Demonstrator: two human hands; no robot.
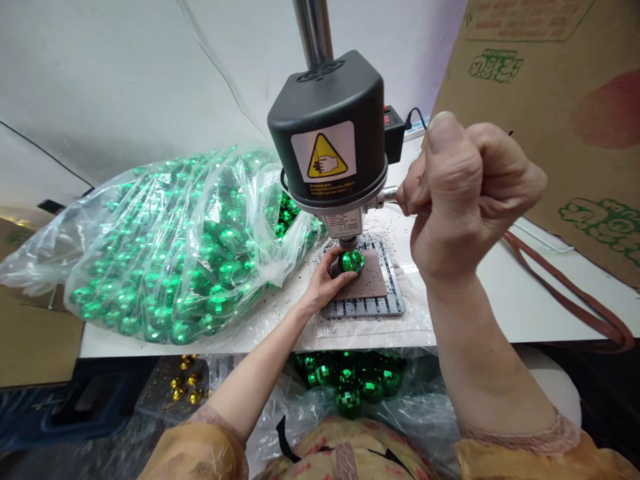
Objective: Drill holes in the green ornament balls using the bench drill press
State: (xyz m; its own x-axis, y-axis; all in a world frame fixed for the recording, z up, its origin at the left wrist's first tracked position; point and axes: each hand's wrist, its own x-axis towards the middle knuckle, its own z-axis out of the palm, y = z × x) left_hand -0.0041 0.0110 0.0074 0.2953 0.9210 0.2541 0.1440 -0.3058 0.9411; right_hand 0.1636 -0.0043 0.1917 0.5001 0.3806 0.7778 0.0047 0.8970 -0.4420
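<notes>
A small bench drill press [330,147] with a black head and a yellow warning label stands on a white table [520,300]. My left hand [327,283] pinches a shiny green faceted ball [351,261] on a brown pad [367,283] right under the drill's chuck. My right hand [463,197] is closed in a fist around the press's metal feed lever [387,195], to the right of the head. The pad lies on the slotted grey base plate [373,307].
A big clear plastic bag [165,253] full of green balls lies left of the press. More green balls [350,387] sit in plastic below the table edge, with gold ones [185,390] to the left. A cardboard box [565,113] and a brown strap [575,300] are at right.
</notes>
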